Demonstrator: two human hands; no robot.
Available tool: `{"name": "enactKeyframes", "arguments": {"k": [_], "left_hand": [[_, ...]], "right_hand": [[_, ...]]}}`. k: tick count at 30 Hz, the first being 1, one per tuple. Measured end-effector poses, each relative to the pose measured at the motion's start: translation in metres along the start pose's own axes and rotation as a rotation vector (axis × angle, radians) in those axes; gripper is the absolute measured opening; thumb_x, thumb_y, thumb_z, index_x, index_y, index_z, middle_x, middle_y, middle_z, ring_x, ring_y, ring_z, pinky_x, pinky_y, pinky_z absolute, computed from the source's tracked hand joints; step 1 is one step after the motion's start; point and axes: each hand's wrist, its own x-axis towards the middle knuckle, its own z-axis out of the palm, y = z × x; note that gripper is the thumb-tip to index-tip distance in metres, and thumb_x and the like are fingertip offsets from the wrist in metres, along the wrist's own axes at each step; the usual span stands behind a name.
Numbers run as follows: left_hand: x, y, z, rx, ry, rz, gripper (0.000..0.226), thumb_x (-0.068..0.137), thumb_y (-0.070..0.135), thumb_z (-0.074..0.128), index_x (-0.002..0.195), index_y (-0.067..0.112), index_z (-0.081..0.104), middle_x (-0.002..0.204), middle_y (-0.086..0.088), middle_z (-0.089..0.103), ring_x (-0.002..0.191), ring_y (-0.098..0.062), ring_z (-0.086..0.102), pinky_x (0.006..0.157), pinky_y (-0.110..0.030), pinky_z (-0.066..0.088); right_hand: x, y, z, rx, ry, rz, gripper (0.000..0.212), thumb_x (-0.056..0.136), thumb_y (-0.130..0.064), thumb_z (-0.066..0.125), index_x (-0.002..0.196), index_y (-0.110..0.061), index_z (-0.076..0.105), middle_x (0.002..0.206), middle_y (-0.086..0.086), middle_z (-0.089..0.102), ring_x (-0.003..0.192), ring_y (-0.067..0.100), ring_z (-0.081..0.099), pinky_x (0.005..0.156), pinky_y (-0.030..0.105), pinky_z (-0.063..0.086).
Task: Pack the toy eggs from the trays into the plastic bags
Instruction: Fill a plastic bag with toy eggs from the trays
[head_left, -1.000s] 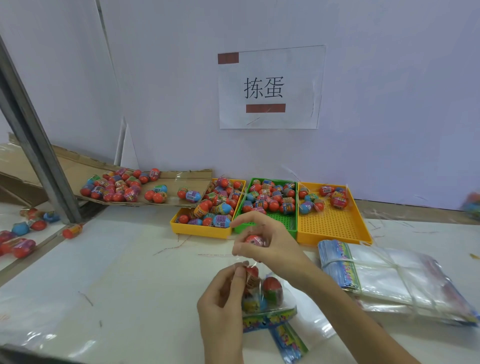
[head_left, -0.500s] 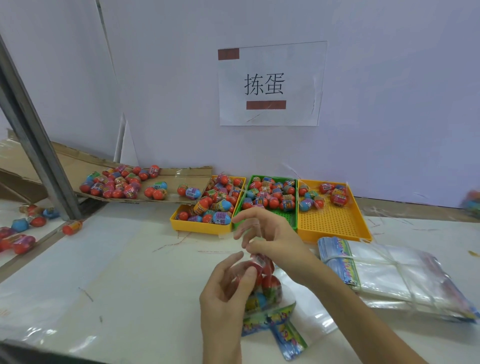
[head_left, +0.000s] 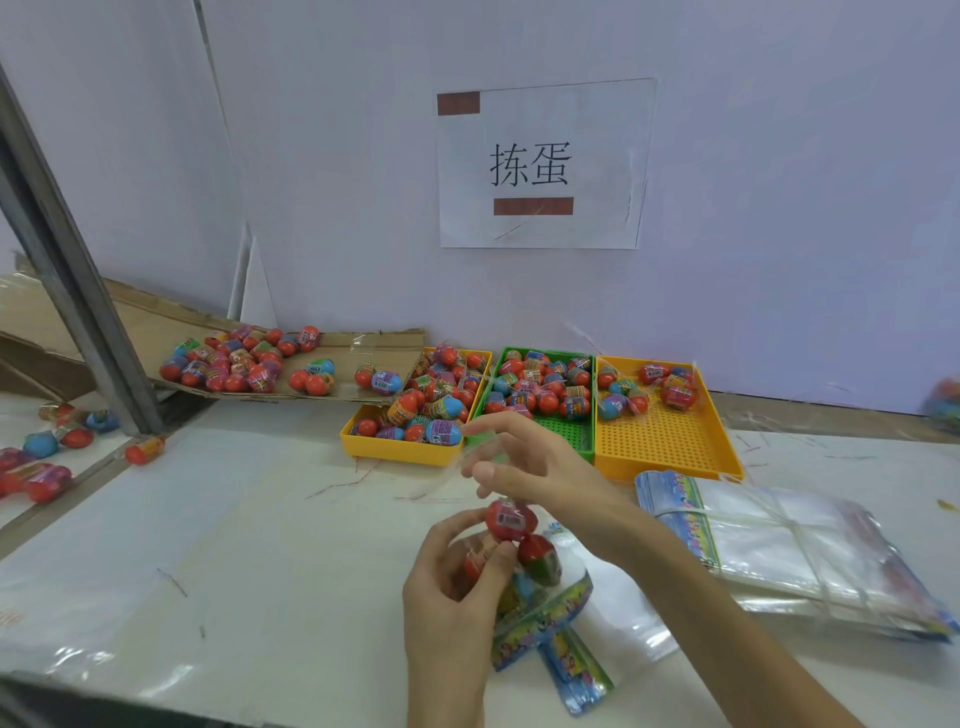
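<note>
We note the bag stands on the table, thin and floppy; our left hand grips its mouth. The egg at the opening looks light, hard, slippery; our right hand hovers released above.

Pale lilac wall lit evenly, paper sign with two printed characters taped to it, white table set below, slanted grey metal post seen at left
</note>
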Motion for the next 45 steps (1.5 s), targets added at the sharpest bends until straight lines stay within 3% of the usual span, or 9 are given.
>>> {"name": "enactKeyframes", "arguments": {"k": [3,10,15,19,24,31,35,41,45], "left_hand": [[0.001,0.002,-0.001,-0.061,0.046,-0.028,0.028,0.082,0.013,0.080,0.102,0.031,0.070,0.087,0.004,0.079,0.085,-0.011,0.075,0.078,-0.038,0.061],[0.001,0.000,-0.002,-0.057,0.119,-0.005,0.033,0.085,0.011,0.078,0.104,0.036,0.068,0.094,0.008,0.077,0.093,-0.016,0.074,0.080,-0.042,0.063],[-0.002,0.003,-0.001,-0.118,0.100,-0.006,0.027,0.088,0.015,0.074,0.107,0.034,0.072,0.093,0.001,0.079,0.092,-0.017,0.075,0.086,-0.044,0.061],[-0.002,0.007,0.001,-0.227,0.154,-0.058,0.016,0.095,0.027,0.065,0.105,0.039,0.071,0.084,0.010,0.077,0.081,-0.007,0.075,0.065,-0.028,0.061],[-0.006,0.014,0.002,-0.302,0.167,-0.038,0.012,0.079,0.041,0.069,0.090,0.039,0.068,0.080,-0.005,0.077,0.072,-0.019,0.076,0.053,-0.031,0.059],[-0.008,0.013,0.001,-0.302,0.227,0.031,0.010,0.091,0.032,0.064,0.089,0.033,0.074,0.097,0.003,0.078,0.090,-0.015,0.075,0.066,-0.039,0.063],[-0.008,0.018,-0.001,-0.362,0.257,-0.014,0.019,0.090,0.019,0.068,0.078,0.032,0.075,0.084,0.004,0.076,0.076,-0.008,0.074,0.058,-0.029,0.059],[-0.013,0.024,-0.001,-0.405,0.344,0.024,0.003,0.073,0.036,0.071,0.076,0.038,0.071,0.082,0.003,0.075,0.070,-0.006,0.074,0.047,-0.026,0.056],[-0.009,0.019,-0.003,-0.402,0.315,0.054,0.023,0.088,0.006,0.067,0.074,0.024,0.068,0.075,-0.001,0.073,0.075,-0.014,0.072,0.067,-0.033,0.056]], "right_hand": [[-0.001,0.000,0.000,-0.034,-0.035,0.055,0.060,0.081,-0.048,0.072,0.135,-0.032,0.051,0.112,-0.004,0.068,0.099,0.012,0.070,0.092,0.030,0.055],[-0.001,0.001,0.001,-0.051,-0.051,0.031,0.051,0.087,0.000,0.070,0.129,-0.025,0.055,0.090,-0.003,0.069,0.077,0.009,0.063,0.075,0.026,0.055],[0.000,0.004,0.003,-0.047,-0.072,0.015,0.053,0.085,0.001,0.071,0.126,-0.028,0.056,0.091,-0.002,0.069,0.080,0.010,0.062,0.072,0.022,0.054],[0.001,0.007,-0.002,-0.014,0.025,0.033,0.041,0.083,-0.016,0.081,0.116,-0.032,0.062,0.090,-0.007,0.069,0.079,0.010,0.066,0.073,0.024,0.056],[-0.013,0.017,-0.010,0.089,0.136,0.022,0.010,0.089,-0.018,0.076,0.087,-0.014,0.067,0.077,0.000,0.069,0.074,0.016,0.067,0.068,0.025,0.057],[-0.027,0.019,-0.011,0.226,0.100,-0.050,0.014,0.084,-0.013,0.077,0.082,-0.006,0.065,0.074,0.007,0.066,0.070,0.017,0.061,0.066,0.024,0.052],[-0.029,0.016,-0.006,0.250,0.074,-0.099,0.018,0.079,-0.020,0.079,0.081,-0.008,0.065,0.068,0.002,0.064,0.064,0.014,0.060,0.066,0.025,0.052],[-0.030,0.017,-0.010,0.282,0.061,-0.098,0.015,0.082,-0.012,0.080,0.080,-0.010,0.065,0.067,0.001,0.063,0.063,0.013,0.059,0.065,0.022,0.051],[-0.031,0.015,-0.012,0.270,0.057,-0.084,0.011,0.085,-0.008,0.076,0.091,-0.007,0.067,0.069,0.000,0.062,0.064,0.013,0.057,0.066,0.022,0.050]]}}
